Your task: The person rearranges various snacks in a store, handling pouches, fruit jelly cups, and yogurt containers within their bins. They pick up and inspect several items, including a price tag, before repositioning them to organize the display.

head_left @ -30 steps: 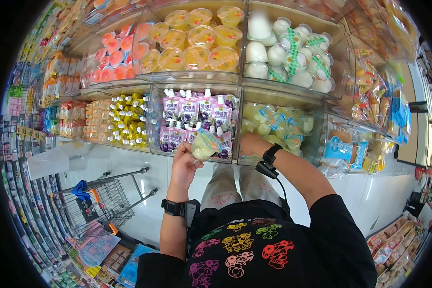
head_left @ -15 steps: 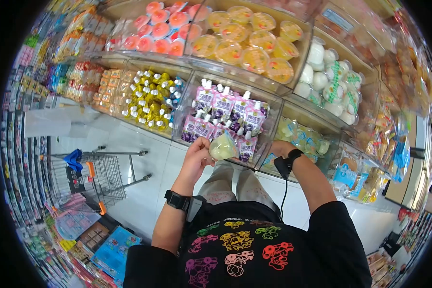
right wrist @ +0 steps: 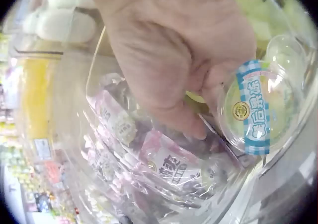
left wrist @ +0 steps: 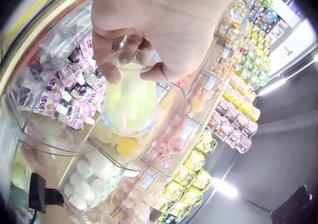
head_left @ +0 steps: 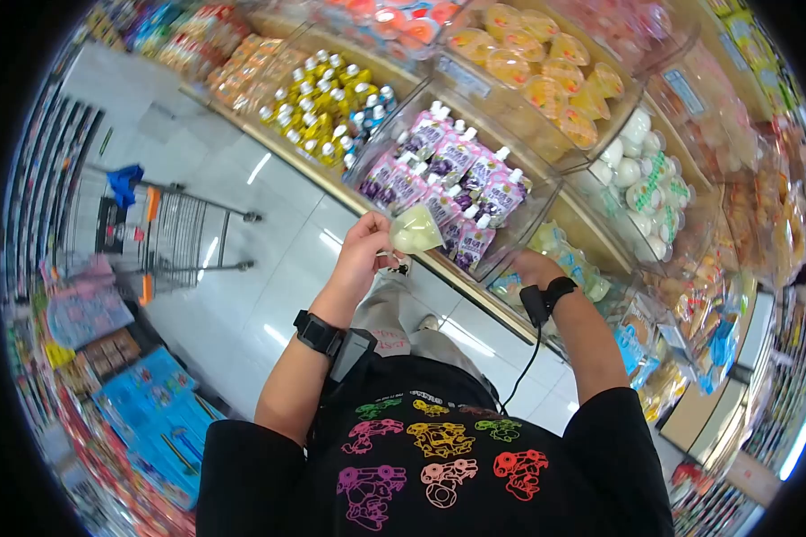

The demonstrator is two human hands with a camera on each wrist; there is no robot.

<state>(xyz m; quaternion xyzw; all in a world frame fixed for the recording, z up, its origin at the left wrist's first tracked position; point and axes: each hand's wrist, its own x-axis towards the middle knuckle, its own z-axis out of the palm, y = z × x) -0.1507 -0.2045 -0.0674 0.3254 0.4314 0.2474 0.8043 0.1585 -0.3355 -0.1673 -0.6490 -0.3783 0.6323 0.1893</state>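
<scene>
My left hand (head_left: 364, 246) holds a pale green jelly cup (head_left: 416, 230) in front of the pouch bin. In the left wrist view, thumb and fingers pinch the narrow end of this jelly cup (left wrist: 131, 105). My right hand (head_left: 535, 268) reaches down into the lower bin of pale green jelly cups (head_left: 555, 243). In the right wrist view, its fingers reach a jelly cup with a blue-checked label (right wrist: 256, 107), which overlaps the fingertips; I cannot tell whether they grip it. Purple-and-white spout pouches (right wrist: 169, 159) lie behind the clear divider beside the thumb.
Clear bins hold pink spout pouches (head_left: 484, 179), yellow pouches (head_left: 318, 121), orange jelly cups (head_left: 510, 67) and white cups with green labels (head_left: 645, 192). Behind on the left stands a shopping cart (head_left: 175, 233) on the tiled floor (head_left: 269, 259).
The head view has turned, so the bins now run diagonally. The left hand still holds its jelly cup, and the right hand stays low in the bin of green cups.
</scene>
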